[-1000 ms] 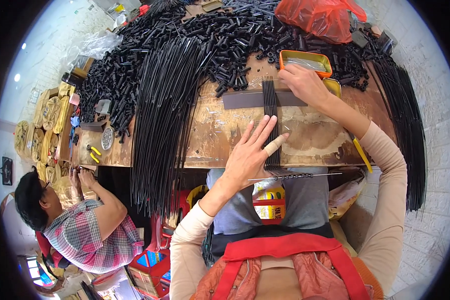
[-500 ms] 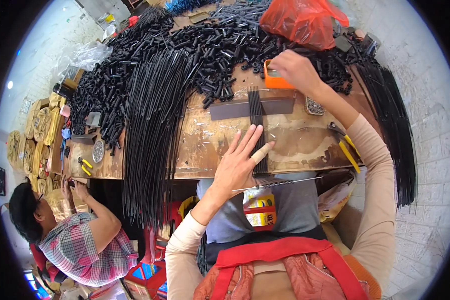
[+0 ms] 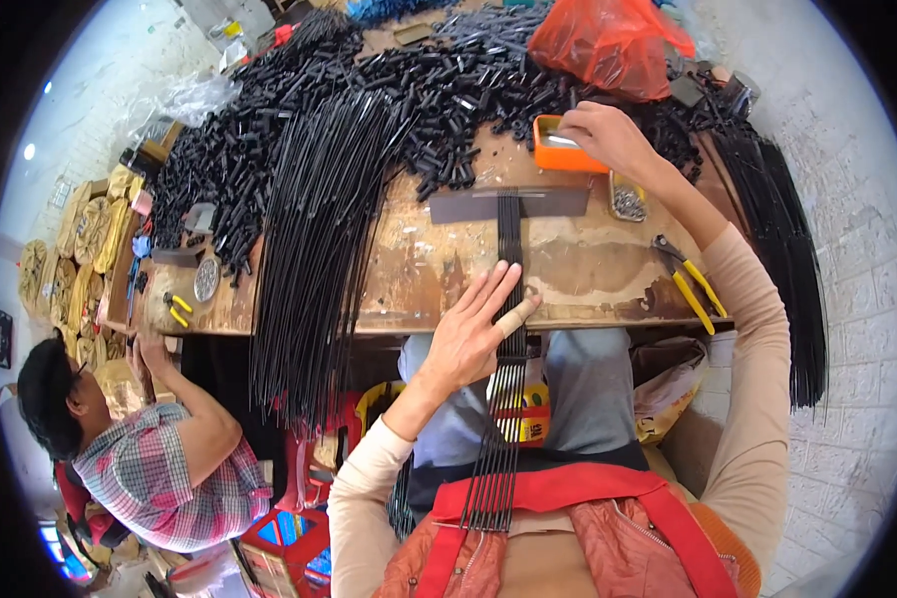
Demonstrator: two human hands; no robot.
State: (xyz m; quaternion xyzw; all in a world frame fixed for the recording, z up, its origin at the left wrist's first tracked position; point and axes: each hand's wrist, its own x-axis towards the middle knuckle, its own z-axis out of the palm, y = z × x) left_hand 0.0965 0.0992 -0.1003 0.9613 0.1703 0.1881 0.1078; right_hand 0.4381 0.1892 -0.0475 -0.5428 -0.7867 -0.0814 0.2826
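My left hand (image 3: 475,329) lies with its fingers stretched flat over a narrow row of thin black rods (image 3: 509,234). These rods cross the table's front edge and reach down over my lap, and their far ends rest on a dark flat bar (image 3: 458,207). My right hand (image 3: 603,132) is at an orange box (image 3: 573,160), its bent fingers dipping toward the inside. Whatever those fingers pinch is too small to make out. Just right of the box sits a small clear container (image 3: 628,203) of metal bits.
Black tubular parts (image 3: 439,95) are heaped at the back, near a red plastic bag (image 3: 603,45). A big bundle of black rods (image 3: 319,229) hangs over the edge at left, another (image 3: 772,259) at right. Yellow-handled pliers (image 3: 690,289) lie right. A co-worker (image 3: 169,468) sits at left.
The near ends of the rods under my left hand have swung from lying crosswise to pointing down toward me. My right hand's blurred motion has settled at the orange box. The view shifted slightly.
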